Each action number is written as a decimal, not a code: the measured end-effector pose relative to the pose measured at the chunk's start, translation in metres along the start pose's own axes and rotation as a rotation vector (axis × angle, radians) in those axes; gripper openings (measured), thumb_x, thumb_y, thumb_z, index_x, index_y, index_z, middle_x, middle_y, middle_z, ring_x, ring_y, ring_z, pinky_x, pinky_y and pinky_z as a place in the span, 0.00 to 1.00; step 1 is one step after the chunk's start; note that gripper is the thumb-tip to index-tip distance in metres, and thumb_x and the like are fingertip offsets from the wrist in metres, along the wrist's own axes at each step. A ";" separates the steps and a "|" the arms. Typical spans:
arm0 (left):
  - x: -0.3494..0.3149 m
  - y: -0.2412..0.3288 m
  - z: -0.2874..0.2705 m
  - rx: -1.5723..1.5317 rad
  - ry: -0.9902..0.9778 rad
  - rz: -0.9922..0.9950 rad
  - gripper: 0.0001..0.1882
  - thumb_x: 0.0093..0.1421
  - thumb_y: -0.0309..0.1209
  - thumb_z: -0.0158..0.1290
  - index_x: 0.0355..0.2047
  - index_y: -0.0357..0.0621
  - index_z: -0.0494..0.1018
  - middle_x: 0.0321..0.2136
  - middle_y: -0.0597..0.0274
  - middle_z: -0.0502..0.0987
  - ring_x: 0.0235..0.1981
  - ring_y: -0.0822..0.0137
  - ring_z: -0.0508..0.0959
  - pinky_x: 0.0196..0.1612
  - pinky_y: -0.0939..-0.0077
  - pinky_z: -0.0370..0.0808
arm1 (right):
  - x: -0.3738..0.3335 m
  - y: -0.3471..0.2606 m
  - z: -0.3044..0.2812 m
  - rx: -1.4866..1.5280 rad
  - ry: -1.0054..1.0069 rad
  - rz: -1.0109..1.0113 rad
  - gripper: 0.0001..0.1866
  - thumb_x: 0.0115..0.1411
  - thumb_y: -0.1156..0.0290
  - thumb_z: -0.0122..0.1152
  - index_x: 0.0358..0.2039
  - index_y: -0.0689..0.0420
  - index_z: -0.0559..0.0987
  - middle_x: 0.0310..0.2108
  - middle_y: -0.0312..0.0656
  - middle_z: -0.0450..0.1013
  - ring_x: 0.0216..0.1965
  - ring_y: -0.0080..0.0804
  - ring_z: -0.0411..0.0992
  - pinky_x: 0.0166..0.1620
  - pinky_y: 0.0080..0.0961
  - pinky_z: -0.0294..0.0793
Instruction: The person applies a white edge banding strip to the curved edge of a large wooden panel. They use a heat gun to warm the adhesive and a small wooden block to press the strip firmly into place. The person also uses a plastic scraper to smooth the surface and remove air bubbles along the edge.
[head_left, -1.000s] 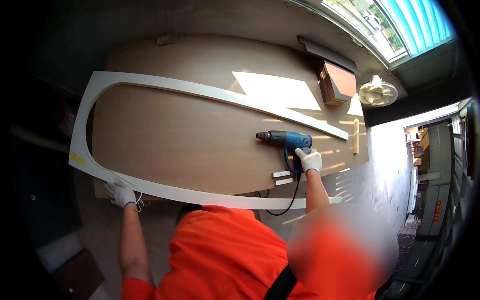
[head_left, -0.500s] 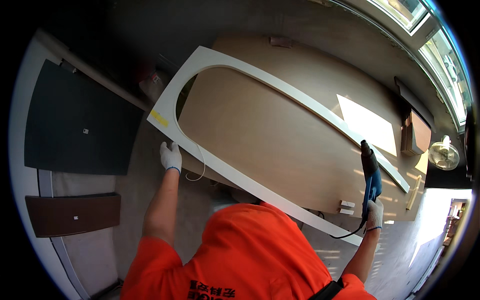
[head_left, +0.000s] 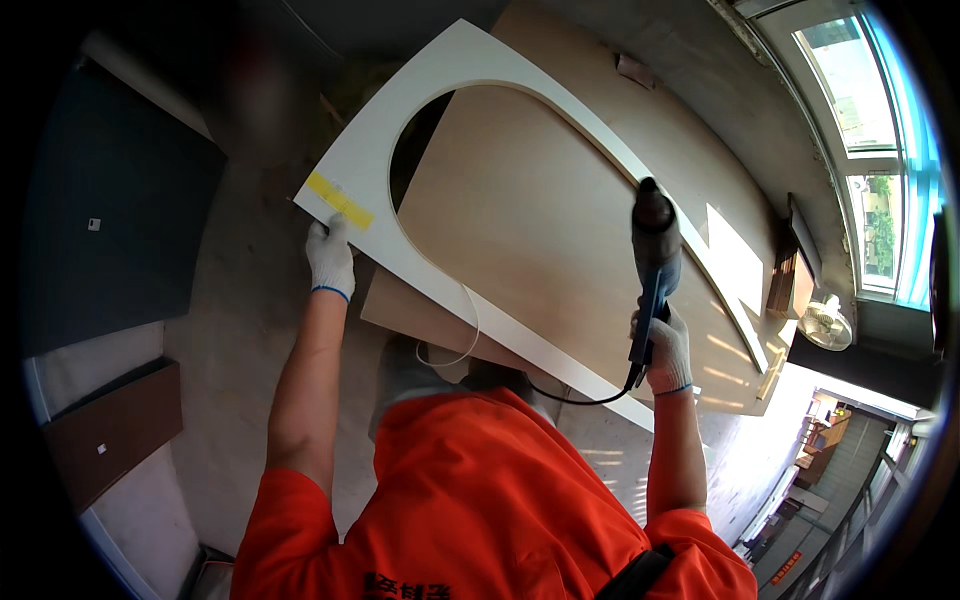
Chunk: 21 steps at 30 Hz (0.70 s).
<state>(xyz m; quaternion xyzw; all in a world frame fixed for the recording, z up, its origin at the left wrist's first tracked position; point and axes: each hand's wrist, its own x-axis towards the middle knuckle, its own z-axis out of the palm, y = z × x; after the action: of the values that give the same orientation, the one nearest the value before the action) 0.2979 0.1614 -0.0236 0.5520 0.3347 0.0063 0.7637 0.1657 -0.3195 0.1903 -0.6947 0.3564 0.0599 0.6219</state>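
1. Since half a second ago your view has swung closer over the work: the white arched frame (head_left: 440, 130) now fills the upper middle of the picture, and your right hand (head_left: 668, 352) has carried the blue heat gun (head_left: 652, 262) up from the frame's far right tail to a spot over its inner curve.
2. Your left hand (head_left: 330, 258), gloved in white, has shifted along the frame to its left corner and now closes on the edge there, just below the yellow tape strip (head_left: 339, 201).
3. Your right hand, also gloved, is wrapped tight around the heat gun's handle – the nozzle points away from you, above the brown plywood sheet (head_left: 530, 230) that shows through the frame's opening.
4. The frame lies on that plywood sheet, its left corner overhanging the sheet toward the dark panel (head_left: 110, 190).
5. Hard to make out: whether the nozzle touches the frame or hangs above it. The gun's black cord (head_left: 575, 398) drops behind your orange shirt (head_left: 480, 500), and the frame's right end is cut by the glare near the window (head_left: 860, 150).
6. Counted: one frame, one heat gun, one tape strip, two gloved hands, one small fan (head_left: 826, 326) right of the frame, one thin white cord (head_left: 462, 340) looping off the frame's near edge.
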 end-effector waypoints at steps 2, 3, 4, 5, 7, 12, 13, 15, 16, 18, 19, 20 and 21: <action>0.007 -0.015 -0.013 0.053 -0.009 0.087 0.19 0.75 0.31 0.56 0.59 0.30 0.71 0.51 0.56 0.81 0.47 0.68 0.80 0.53 0.70 0.78 | 0.005 -0.019 0.023 -0.189 0.048 -0.096 0.12 0.51 0.76 0.67 0.38 0.59 0.79 0.28 0.33 0.75 0.26 0.22 0.73 0.31 0.20 0.73; -0.007 -0.006 -0.003 -0.005 -0.011 0.140 0.18 0.74 0.31 0.57 0.58 0.31 0.72 0.48 0.58 0.81 0.47 0.69 0.80 0.52 0.70 0.78 | 0.011 -0.024 0.031 -0.248 0.070 -0.144 0.11 0.51 0.77 0.66 0.37 0.59 0.79 0.27 0.32 0.74 0.26 0.21 0.72 0.31 0.20 0.72; -0.005 -0.013 -0.005 -0.003 -0.012 0.091 0.18 0.74 0.31 0.57 0.58 0.31 0.72 0.48 0.57 0.81 0.47 0.69 0.80 0.52 0.69 0.78 | 0.016 -0.030 0.037 -0.308 0.091 -0.193 0.10 0.51 0.78 0.66 0.36 0.59 0.78 0.27 0.31 0.73 0.26 0.19 0.71 0.31 0.20 0.72; -0.011 -0.012 -0.004 0.016 -0.011 0.092 0.18 0.74 0.31 0.57 0.58 0.31 0.72 0.48 0.57 0.81 0.47 0.68 0.80 0.52 0.69 0.78 | 0.020 -0.037 0.043 -0.306 0.101 -0.206 0.08 0.52 0.77 0.66 0.33 0.59 0.78 0.25 0.31 0.72 0.25 0.19 0.70 0.31 0.20 0.71; -0.026 -0.015 -0.002 0.018 0.007 0.091 0.19 0.74 0.32 0.57 0.58 0.30 0.71 0.49 0.56 0.81 0.47 0.67 0.80 0.53 0.69 0.78 | 0.023 -0.055 0.052 -0.382 0.099 -0.256 0.06 0.53 0.77 0.66 0.32 0.58 0.78 0.25 0.30 0.72 0.25 0.18 0.70 0.30 0.20 0.71; -0.035 -0.026 -0.005 0.107 0.041 0.133 0.21 0.75 0.34 0.55 0.58 0.28 0.70 0.49 0.52 0.80 0.49 0.66 0.79 0.55 0.68 0.77 | 0.038 -0.082 0.060 -0.655 0.096 -0.383 0.07 0.55 0.72 0.69 0.30 0.58 0.78 0.24 0.31 0.72 0.26 0.19 0.69 0.32 0.23 0.70; -0.035 -0.029 -0.004 0.128 0.055 0.165 0.21 0.75 0.35 0.54 0.58 0.28 0.70 0.49 0.51 0.80 0.49 0.65 0.79 0.56 0.67 0.77 | 0.038 -0.085 0.065 -0.677 0.100 -0.385 0.08 0.55 0.71 0.70 0.30 0.58 0.78 0.23 0.31 0.71 0.26 0.20 0.68 0.32 0.24 0.70; -0.036 -0.034 0.000 0.165 0.078 0.229 0.22 0.76 0.37 0.53 0.58 0.27 0.69 0.50 0.49 0.80 0.50 0.64 0.79 0.56 0.66 0.77 | 0.046 -0.086 0.067 -0.757 0.071 -0.320 0.09 0.55 0.70 0.70 0.30 0.58 0.78 0.24 0.32 0.72 0.27 0.20 0.69 0.32 0.25 0.71; -0.038 -0.037 0.003 0.189 0.105 0.259 0.23 0.76 0.37 0.53 0.58 0.26 0.69 0.50 0.48 0.80 0.49 0.62 0.80 0.56 0.65 0.77 | 0.050 -0.086 0.066 -0.797 0.058 -0.287 0.09 0.55 0.70 0.70 0.30 0.58 0.78 0.24 0.32 0.72 0.27 0.20 0.69 0.32 0.26 0.71; -0.045 -0.033 0.010 0.241 0.157 0.318 0.24 0.77 0.38 0.51 0.59 0.26 0.69 0.49 0.46 0.80 0.49 0.60 0.80 0.56 0.64 0.77 | 0.065 -0.081 0.058 -0.940 0.019 -0.325 0.11 0.53 0.69 0.71 0.33 0.59 0.78 0.25 0.35 0.73 0.28 0.26 0.71 0.34 0.27 0.72; -0.046 -0.033 0.012 0.232 0.156 0.312 0.24 0.77 0.39 0.51 0.59 0.26 0.69 0.49 0.45 0.80 0.49 0.59 0.80 0.56 0.63 0.77 | 0.070 -0.081 0.057 -1.053 0.020 -0.328 0.12 0.52 0.69 0.71 0.34 0.59 0.78 0.25 0.37 0.74 0.29 0.29 0.73 0.34 0.29 0.73; -0.047 -0.034 0.012 0.220 0.155 0.306 0.24 0.77 0.39 0.51 0.59 0.26 0.68 0.49 0.44 0.80 0.49 0.58 0.81 0.55 0.63 0.77 | 0.073 -0.080 0.058 -1.167 0.023 -0.333 0.13 0.51 0.69 0.71 0.34 0.59 0.78 0.25 0.39 0.75 0.29 0.32 0.75 0.35 0.30 0.74; -0.047 -0.034 0.013 0.209 0.153 0.300 0.24 0.78 0.39 0.51 0.60 0.26 0.68 0.49 0.43 0.80 0.49 0.57 0.81 0.55 0.62 0.77 | 0.074 -0.071 0.057 -1.218 0.056 -0.454 0.15 0.50 0.69 0.72 0.36 0.57 0.78 0.25 0.44 0.76 0.29 0.42 0.79 0.36 0.36 0.78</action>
<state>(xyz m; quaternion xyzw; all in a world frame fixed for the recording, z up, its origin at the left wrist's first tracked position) 0.2559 0.1193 -0.0268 0.6699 0.3046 0.1272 0.6650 0.2816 -0.3007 0.1967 -0.9823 0.1193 0.1001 0.1044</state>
